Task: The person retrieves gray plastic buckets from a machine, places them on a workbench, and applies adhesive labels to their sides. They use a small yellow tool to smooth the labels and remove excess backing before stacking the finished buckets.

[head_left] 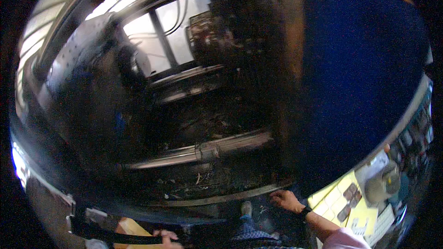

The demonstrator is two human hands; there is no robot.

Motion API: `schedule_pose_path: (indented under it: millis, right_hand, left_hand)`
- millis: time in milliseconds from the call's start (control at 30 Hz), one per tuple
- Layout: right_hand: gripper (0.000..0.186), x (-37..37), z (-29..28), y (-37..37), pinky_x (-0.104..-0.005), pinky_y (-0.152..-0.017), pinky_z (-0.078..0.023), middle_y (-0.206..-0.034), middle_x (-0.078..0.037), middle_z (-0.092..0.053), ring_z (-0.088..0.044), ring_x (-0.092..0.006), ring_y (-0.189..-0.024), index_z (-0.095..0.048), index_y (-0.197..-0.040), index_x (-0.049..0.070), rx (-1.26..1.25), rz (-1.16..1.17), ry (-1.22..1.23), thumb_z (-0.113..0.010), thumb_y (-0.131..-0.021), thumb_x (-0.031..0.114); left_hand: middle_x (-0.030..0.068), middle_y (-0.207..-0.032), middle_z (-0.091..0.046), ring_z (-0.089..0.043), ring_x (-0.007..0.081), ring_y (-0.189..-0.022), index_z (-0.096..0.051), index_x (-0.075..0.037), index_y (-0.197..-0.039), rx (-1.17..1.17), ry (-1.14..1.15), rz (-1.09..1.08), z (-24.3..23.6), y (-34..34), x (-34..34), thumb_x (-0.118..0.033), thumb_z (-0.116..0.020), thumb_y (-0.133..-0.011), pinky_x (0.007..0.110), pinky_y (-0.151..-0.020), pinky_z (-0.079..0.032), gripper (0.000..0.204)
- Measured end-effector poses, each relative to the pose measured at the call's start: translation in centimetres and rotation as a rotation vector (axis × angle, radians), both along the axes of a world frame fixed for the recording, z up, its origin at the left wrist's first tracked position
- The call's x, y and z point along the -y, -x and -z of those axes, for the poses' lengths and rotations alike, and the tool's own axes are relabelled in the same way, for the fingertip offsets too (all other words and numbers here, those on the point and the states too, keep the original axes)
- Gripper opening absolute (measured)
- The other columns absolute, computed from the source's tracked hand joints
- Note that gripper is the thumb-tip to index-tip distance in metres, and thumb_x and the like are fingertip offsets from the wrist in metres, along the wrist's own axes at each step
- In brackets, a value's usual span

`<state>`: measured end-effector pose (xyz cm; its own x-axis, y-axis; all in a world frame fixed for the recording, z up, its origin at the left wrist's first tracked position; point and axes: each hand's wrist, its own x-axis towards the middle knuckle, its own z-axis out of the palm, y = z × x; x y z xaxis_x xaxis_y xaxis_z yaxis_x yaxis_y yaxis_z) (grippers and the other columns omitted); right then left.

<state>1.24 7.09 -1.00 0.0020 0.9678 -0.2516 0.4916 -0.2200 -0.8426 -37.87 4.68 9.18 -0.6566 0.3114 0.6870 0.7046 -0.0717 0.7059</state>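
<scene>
At the lower middle, my left hand (168, 239) has its fingers closed on a black bar (115, 237) beside tan cardboard (127, 226). My right hand (286, 200), with a dark wristband, is beside the lower metal sill (217, 197) of an open machine, its fingers curled; what they hold, if anything, is unclear. Inside the machine are a grimy dark bed (207, 120), a shiny horizontal metal bar (168, 160) and a blurred metal platen (76, 64) at the left.
A large blue panel (355, 74) borders the opening on the right. Below it are yellow items (330, 196) and a greyish container (376, 184). A bright window (154, 37) shows through the machine. My legs and a shoe (247, 210) show below the sill.
</scene>
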Motion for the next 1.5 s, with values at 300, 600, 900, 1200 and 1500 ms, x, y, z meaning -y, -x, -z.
schedule_pose_path:
  millis: [300,600,900,1200,1500]
  right_hand:
    - [0.024,-22.6,-8.6,1.5,-0.0298,-0.075,-0.051,-0.094,-0.007,-0.067,-0.064,-0.0156,-0.087,-0.059,-0.112,0.003,-0.224,-0.157,-0.071,-0.055,-0.091,0.013]
    - [0.023,-51.5,-22.8,2.3,-0.0401,-0.081,-0.046,-0.100,-0.010,-0.064,-0.058,-0.0292,-0.093,-0.061,-0.103,0.008,0.958,-0.388,-1.142,-0.057,-0.081,0.012]
    - [0.016,-63.3,-26.9,1.5,-0.0533,-0.093,-0.035,-0.068,-0.006,-0.065,-0.061,-0.0232,-0.076,-0.069,-0.065,0.014,1.943,-0.510,-0.862,-0.057,-0.077,0.012]
    - [0.016,-65.4,-23.8,-1.0,-0.0406,-0.054,-0.038,-0.064,-0.002,-0.064,-0.063,-0.0211,-0.064,-0.068,-0.069,0.020,2.010,-0.518,-0.796,-0.055,-0.078,0.021]
    - [0.017,-65.9,-24.6,0.4,-0.0418,-0.051,-0.038,-0.067,-0.004,-0.066,-0.062,-0.0233,-0.061,-0.070,-0.067,0.020,1.929,-0.606,-0.841,-0.056,-0.076,0.024]
  left_hand:
    - [0.0070,-0.062,-0.052,-0.051,0.0161,-0.057,-0.051,-0.006,-0.080,0.283,-0.001,-0.247,-0.4,11.2,-5.4,-0.006,-0.055,-0.082,0.029,-0.060,-0.043,0.004]
    - [0.0093,-0.066,-0.053,-0.052,0.0190,-0.058,-0.052,-0.006,-0.084,0.229,0.147,-0.447,-0.8,17.7,-10.3,-0.008,-0.055,-0.083,0.030,-0.060,-0.044,0.003]
    - [0.0116,-0.069,-0.054,-0.052,0.0219,-0.060,-0.053,-0.006,-0.088,0.209,0.264,-0.502,-1.3,23.4,-12.5,-0.009,-0.055,-0.083,0.032,-0.060,-0.044,0.007]
    - [0.0138,-0.072,-0.055,-0.053,0.0247,-0.061,-0.055,-0.006,-0.092,0.163,0.281,-0.533,-0.1,26.8,-12.7,-0.011,-0.056,-0.083,0.034,-0.060,-0.045,0.011]
    - [0.0161,-0.075,-0.056,-0.054,0.0276,-0.062,-0.056,-0.007,-0.097,0.168,0.326,-0.550,-0.8,30.3,-12.9,-0.013,-0.056,-0.083,0.036,-0.061,-0.045,0.015]
